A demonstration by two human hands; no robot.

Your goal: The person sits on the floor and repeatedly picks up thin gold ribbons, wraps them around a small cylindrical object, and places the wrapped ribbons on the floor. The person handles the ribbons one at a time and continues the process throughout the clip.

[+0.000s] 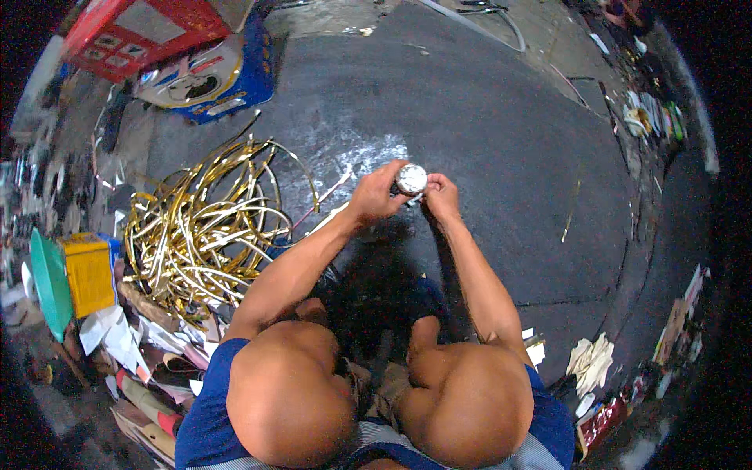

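small round silvery disc (411, 179) right of gold strip tangle (207, 227) | left hand (376, 196), right hand (441, 196) both pinching its rim | looks light, rigid, slick—grip edges

Gold strip tangle (207, 227) crowds left; dark floor (501, 157) open right.

Both bare forearms are extended forward from the lower edge toward the centre of the frame, converging above the raised knees. The left hand (376, 196) is curled with fingers closed around something small. The right hand (442, 197) is pressed close beside it, fingers bent inward, nearly touching the left.
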